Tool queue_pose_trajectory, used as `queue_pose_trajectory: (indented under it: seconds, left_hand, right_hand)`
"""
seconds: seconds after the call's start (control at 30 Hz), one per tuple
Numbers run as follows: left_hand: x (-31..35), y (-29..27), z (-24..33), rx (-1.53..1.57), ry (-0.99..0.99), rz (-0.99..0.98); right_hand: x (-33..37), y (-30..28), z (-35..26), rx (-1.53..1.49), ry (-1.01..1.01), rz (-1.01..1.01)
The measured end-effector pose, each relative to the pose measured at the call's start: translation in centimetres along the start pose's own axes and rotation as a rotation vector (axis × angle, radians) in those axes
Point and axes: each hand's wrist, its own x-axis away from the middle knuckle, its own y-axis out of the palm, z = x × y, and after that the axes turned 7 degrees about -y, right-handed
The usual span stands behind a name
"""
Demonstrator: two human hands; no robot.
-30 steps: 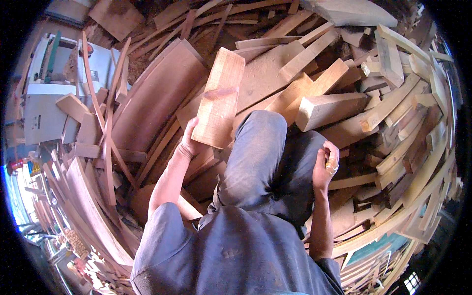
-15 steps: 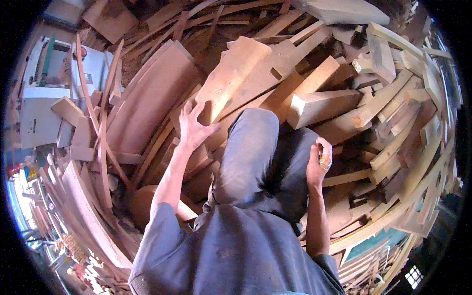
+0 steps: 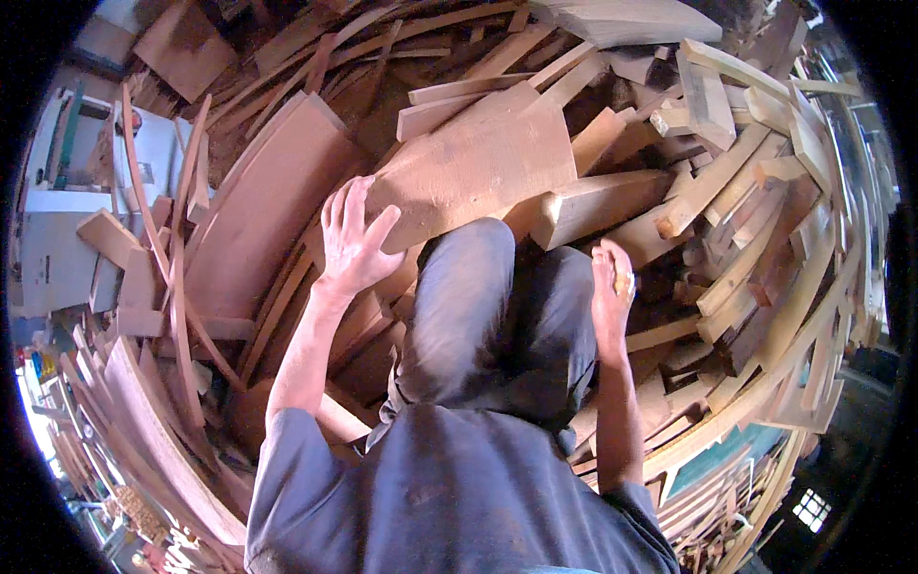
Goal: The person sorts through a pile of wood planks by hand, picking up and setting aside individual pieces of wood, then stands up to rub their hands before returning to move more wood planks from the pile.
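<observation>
A broad, pale brown wooden board [image 3: 488, 158] lies slanting across the pile in front of my knees, its wide face up. My left hand [image 3: 356, 239] is open at the board's left end, fingers spread and thumb apart. Its fingertips are close to the board's edge; whether they touch it I cannot tell. My right hand [image 3: 612, 282] is raised beside my right knee with nothing seen in it. Its fingers are loosely extended, and a ring shows on one of them. A thick squared timber block [image 3: 604, 209] lies just beyond that hand.
A wide reddish plank [image 3: 268, 206] leans at the left, with thin curved strips [image 3: 177, 249] crossing beside it. A white machine [image 3: 67, 225] stands at the far left. Several offcuts [image 3: 732, 177] are heaped on the right. A pale slab [image 3: 631, 21] lies at the back.
The board has turned from pointing steeply away to lying more crosswise, showing its wide face. My left hand's fingers have spread upward at its end. The whole view has shifted slightly.
</observation>
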Motion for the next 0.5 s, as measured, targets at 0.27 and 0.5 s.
queue_pose_trajectory:
  seconds: [0.27, 0.5]
  left_hand:
    - [-3.1, -1.9, -0.6, -0.015, 0.241, -0.053]
    - [-4.2, -0.6, -2.6, -0.075, 0.465, -0.038]
  right_hand:
    - [-7.9, -1.5, -4.5, -0.16, -0.024, -0.099]
    - [-9.4, -1.1, -6.7, -0.04, -0.177, -0.338]
